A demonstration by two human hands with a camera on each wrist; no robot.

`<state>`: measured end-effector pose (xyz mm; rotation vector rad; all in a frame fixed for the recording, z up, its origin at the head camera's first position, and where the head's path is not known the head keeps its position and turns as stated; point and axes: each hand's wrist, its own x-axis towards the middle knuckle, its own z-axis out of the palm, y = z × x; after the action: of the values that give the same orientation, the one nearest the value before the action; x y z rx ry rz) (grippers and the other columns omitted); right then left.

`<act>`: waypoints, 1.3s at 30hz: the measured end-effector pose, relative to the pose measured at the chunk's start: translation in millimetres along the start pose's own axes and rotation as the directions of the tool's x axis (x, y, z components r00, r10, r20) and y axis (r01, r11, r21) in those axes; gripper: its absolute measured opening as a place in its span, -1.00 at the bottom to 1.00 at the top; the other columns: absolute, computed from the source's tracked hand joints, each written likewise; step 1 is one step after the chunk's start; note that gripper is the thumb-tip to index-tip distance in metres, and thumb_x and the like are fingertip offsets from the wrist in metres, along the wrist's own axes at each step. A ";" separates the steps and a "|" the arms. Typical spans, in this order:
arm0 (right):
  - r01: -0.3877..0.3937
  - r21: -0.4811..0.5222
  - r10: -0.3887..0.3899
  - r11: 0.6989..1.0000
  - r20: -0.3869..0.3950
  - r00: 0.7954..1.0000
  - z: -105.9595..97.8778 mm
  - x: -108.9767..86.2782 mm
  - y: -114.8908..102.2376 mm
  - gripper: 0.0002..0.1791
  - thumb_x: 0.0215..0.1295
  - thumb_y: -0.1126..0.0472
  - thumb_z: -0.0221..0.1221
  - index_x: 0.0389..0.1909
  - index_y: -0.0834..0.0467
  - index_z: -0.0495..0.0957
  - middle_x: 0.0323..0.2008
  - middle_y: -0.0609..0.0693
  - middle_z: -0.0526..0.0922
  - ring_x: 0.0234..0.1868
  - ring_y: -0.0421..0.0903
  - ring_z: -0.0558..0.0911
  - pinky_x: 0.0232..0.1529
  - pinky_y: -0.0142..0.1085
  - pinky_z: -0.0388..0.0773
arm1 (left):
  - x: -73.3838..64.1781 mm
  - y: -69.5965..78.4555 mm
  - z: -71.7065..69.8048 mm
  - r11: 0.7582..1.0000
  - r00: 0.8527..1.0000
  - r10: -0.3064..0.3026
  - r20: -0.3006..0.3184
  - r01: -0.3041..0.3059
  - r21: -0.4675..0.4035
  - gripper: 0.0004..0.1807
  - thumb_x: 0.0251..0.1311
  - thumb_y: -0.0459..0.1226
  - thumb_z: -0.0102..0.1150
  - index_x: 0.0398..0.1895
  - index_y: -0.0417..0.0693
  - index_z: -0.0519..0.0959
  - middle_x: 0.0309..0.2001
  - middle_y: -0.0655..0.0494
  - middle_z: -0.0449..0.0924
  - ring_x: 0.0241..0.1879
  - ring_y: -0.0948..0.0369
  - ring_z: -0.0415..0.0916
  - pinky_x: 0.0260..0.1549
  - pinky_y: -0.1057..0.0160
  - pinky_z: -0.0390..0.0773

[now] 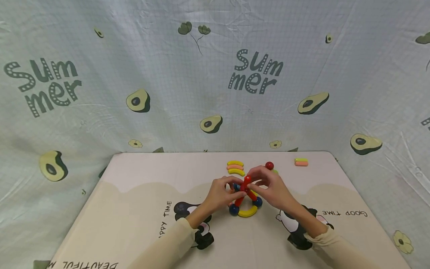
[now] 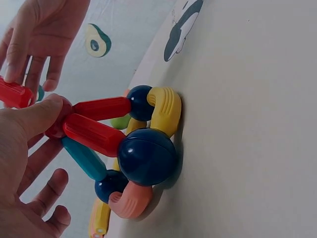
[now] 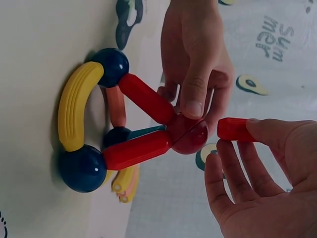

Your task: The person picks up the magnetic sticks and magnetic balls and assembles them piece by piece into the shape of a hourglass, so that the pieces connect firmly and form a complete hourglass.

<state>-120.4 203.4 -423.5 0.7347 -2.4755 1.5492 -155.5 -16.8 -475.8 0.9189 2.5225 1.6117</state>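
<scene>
A small frame of magnetic sticks and balls stands on the table, with dark blue balls (image 3: pixel 82 168) and curved yellow sticks (image 3: pixel 74 106) at its base. Two straight red sticks (image 2: pixel 96 135) and a teal stick (image 2: pixel 84 157) slope up to a red ball (image 3: pixel 188 135) at the top. My left hand (image 1: pixel 218 194) holds that red ball, its thumb pressed on it. Between thumb and fingers, my right hand (image 1: pixel 273 188) pinches another short red stick (image 3: pixel 232 129), its end slightly apart from the ball in the right wrist view.
Behind the frame lie curved yellow and salmon sticks (image 1: pixel 235 167) in a row. A loose red ball (image 1: pixel 269 165) sits beyond my right hand, a green piece (image 1: pixel 275 171) beside it. Straight green and orange sticks (image 1: pixel 301 163) lie at the back right. A printed curtain (image 1: pixel 174 74) hangs behind the table.
</scene>
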 end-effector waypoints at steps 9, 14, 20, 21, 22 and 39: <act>-0.033 -0.031 0.033 0.999 0.012 0.999 5.1 1.8 2.8 -0.66 0.32 0.33 0.36 0.07 0.11 0.56 -0.05 -0.04 0.71 -0.06 -0.13 0.69 -0.03 -0.27 0.66 | 1.5 -0.4 -1.4 1.000 1.000 0.005 0.009 -0.005 0.001 -0.64 0.16 -0.24 0.52 0.03 -0.09 0.73 -0.13 0.16 0.77 -0.24 0.06 0.56 -0.35 0.36 0.53; -0.030 -0.038 0.030 0.999 0.003 1.000 6.3 3.6 2.0 -0.66 0.30 0.33 0.37 0.05 0.09 0.57 -0.07 -0.07 0.71 -0.08 -0.12 0.69 -0.04 -0.21 0.68 | 2.3 -0.3 -2.4 1.000 1.000 0.002 0.008 -0.002 -0.006 -0.64 0.15 -0.24 0.52 0.02 -0.09 0.73 -0.14 0.15 0.77 -0.24 0.06 0.56 -0.34 0.36 0.53; -0.032 -0.052 0.033 0.998 0.000 0.999 6.1 6.2 1.2 -0.66 0.30 0.33 0.37 0.05 0.09 0.57 -0.07 -0.07 0.71 -0.08 -0.14 0.69 -0.05 -0.22 0.67 | 4.3 -1.4 -3.0 1.000 1.000 0.005 0.008 -0.005 -0.018 -0.63 0.16 -0.24 0.52 0.03 -0.09 0.72 -0.14 0.15 0.76 -0.25 0.04 0.56 -0.37 0.37 0.52; -0.032 -0.055 0.032 0.998 -0.001 0.999 6.1 6.6 1.0 -0.66 0.30 0.33 0.37 0.05 0.09 0.57 -0.07 -0.07 0.71 -0.09 -0.14 0.69 -0.05 -0.22 0.68 | 4.6 -1.5 -3.1 1.000 1.000 0.006 0.008 -0.006 -0.020 -0.64 0.16 -0.24 0.52 0.03 -0.09 0.72 -0.14 0.16 0.76 -0.25 0.04 0.56 -0.37 0.36 0.52; -0.033 -0.059 0.032 0.998 -0.002 0.999 6.2 7.0 1.0 -0.66 0.30 0.33 0.37 0.05 0.09 0.57 -0.08 -0.07 0.71 -0.09 -0.14 0.69 -0.05 -0.22 0.68 | 4.9 -1.7 -3.3 1.000 1.000 0.005 0.009 -0.005 -0.020 -0.63 0.16 -0.24 0.52 0.03 -0.09 0.72 -0.14 0.16 0.76 -0.26 0.05 0.56 -0.37 0.37 0.52; -0.032 -0.105 0.032 0.994 0.000 0.999 0.6 10.5 1.7 -0.60 0.28 0.29 0.41 0.11 0.10 0.58 -0.06 -0.05 0.72 -0.11 -0.07 0.71 -0.09 -0.16 0.69 | 8.3 -2.7 -6.3 1.000 1.000 -0.005 0.026 0.005 -0.004 -0.63 0.16 -0.23 0.51 0.03 -0.09 0.72 -0.13 0.14 0.76 -0.25 0.05 0.57 -0.33 0.36 0.53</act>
<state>-130.3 200.0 -421.4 0.6838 -2.5592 1.4160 -165.5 -18.9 -472.6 0.9257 2.5013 1.5931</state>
